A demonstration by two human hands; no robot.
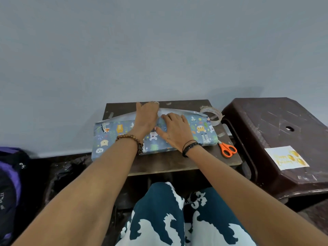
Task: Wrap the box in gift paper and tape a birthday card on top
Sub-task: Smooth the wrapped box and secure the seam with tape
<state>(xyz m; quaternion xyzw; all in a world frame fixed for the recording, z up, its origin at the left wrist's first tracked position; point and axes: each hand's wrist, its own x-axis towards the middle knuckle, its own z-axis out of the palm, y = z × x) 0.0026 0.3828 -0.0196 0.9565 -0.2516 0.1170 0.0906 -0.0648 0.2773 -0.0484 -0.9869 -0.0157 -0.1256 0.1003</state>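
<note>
The box [122,137], covered in blue animal-print gift paper [200,128], lay across a small dark table [177,162] at the centre of the frame, its left end overhanging the table edge. A brown plastic stool [276,132] stood at the right, bearing the birthday card [286,158] on its near part. The left hand [146,115] reached over the far edge of the box, fingers curled onto the paper's pale flap. The right hand [174,128] lay flat, fingers spread, pressing the paper on top. Orange scissors [227,149] sat just right of the box, a tape roll [212,114] touching its upper right corner.
</note>
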